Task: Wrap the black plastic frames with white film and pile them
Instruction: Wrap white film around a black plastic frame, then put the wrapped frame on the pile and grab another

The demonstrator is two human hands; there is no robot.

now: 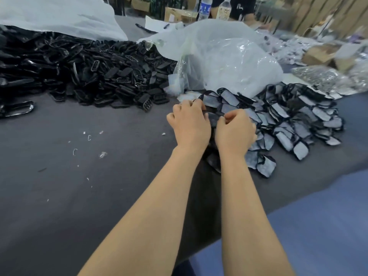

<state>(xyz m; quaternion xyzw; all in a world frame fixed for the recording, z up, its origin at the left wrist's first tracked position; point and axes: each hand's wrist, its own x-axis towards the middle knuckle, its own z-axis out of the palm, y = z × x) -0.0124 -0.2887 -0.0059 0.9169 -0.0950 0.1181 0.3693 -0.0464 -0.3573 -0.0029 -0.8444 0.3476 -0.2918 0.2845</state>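
A large heap of bare black plastic frames (103,76) covers the left back of the dark table (99,176). To the right lies a spread pile of frames covered in white film (298,120). My left hand (189,124) and my right hand (235,130) are side by side at the near edge of that pile. Both have curled fingers and together grip one black frame (212,115) between them. Most of that frame is hidden behind my knuckles, and whether film is on it I cannot tell.
A big clear plastic bag (225,56) bulges behind the wrapped pile. White sheeting (59,16) drapes over the back left. Small white scraps (89,138) dot the table. Two bottles (205,6), cardboard boxes and another person's dark torso stand at the far edge.
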